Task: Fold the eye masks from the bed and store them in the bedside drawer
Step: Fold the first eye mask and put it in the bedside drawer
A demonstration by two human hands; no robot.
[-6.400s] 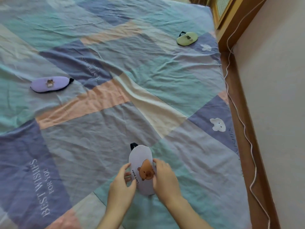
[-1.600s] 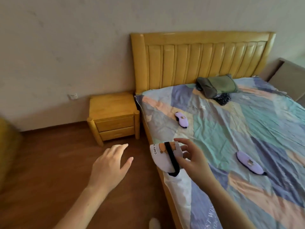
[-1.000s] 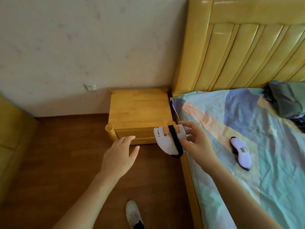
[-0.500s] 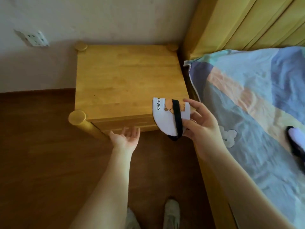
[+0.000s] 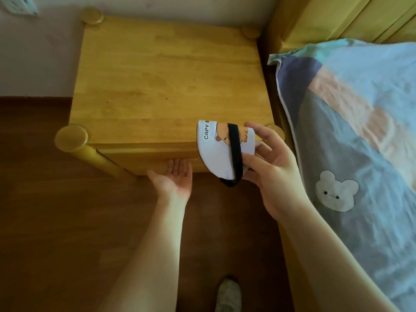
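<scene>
step: opening the bedside drawer (image 5: 155,157) with one hand while the other is carrying a folded mask; a judgement from the pose.
landmark: nightstand (image 5: 171,86), standing just beside the bed (image 5: 360,131).
left hand (image 5: 174,179): sitting palm-up under the front edge of the nightstand, fingertips (image 5: 177,163) touching or hooking the underside of the top drawer front. Fingers are lying together, slightly curled, holding nothing loose. Whether they are actually gripping a lip, cannot tell.
right hand (image 5: 270,167): hovering off the nightstand's front right corner, pinching the eye mask (image 5: 221,152) between thumb and fingers; the other fingers are fanning out loosely.
mask position: folded in half, black strap (image 5: 235,152) wrapping across it, hanging in the air in front of the nightstand's top edge, just right of the left hand and above it.
long axis: fold edge is running roughly along the nightstand front; rounded end is pointing down toward the floor.
key relation: drawer face lies straight ahead of the left fingertips, so the pull is coming back toward the person; the left hand is the nearer one.
drawer state: looking closed.
risk: mask is hanging over the drawer's travel path, likely needing to lift clear.
</scene>
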